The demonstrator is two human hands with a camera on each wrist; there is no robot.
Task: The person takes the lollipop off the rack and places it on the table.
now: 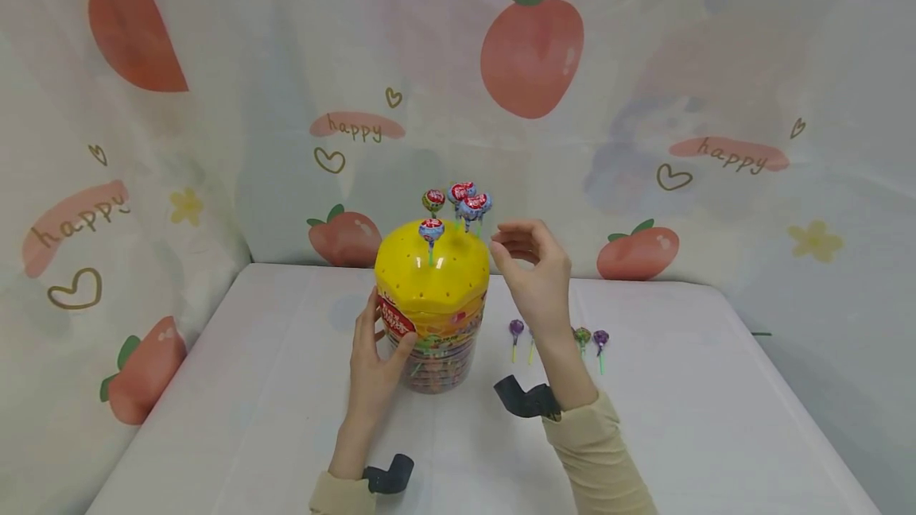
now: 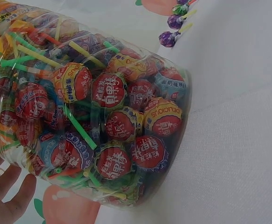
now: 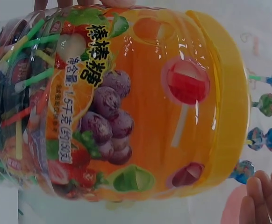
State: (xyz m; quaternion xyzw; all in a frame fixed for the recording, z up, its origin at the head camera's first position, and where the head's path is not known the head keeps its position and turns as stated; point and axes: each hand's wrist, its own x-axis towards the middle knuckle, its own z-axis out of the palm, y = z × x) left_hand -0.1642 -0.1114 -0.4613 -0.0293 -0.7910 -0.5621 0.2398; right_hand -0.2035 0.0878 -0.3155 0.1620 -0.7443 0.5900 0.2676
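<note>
A clear plastic jar (image 1: 440, 364) stands upright on the table, packed with wrapped lollipops (image 2: 110, 88) and topped by a yellow lid (image 1: 429, 276). Several lollipops stick up from holes in that lid, among them a blue one (image 1: 432, 230) near the front and a green one (image 1: 433, 199) behind it. My left hand (image 1: 372, 368) holds the jar's left side, thumb on the front and fingers round the flank. To the right of the lid, my right hand (image 1: 538, 276) hangs raised with bent, relaxed fingers and nothing between them, close beside a blue lollipop (image 3: 243, 171).
Loose lollipops lie on the white tabletop right of the jar, including a purple one (image 1: 516, 328) and another purple one (image 1: 601, 337); my right forearm hides part of the row. A printed cloth backdrop (image 1: 444, 38) rises behind the table (image 1: 236, 388).
</note>
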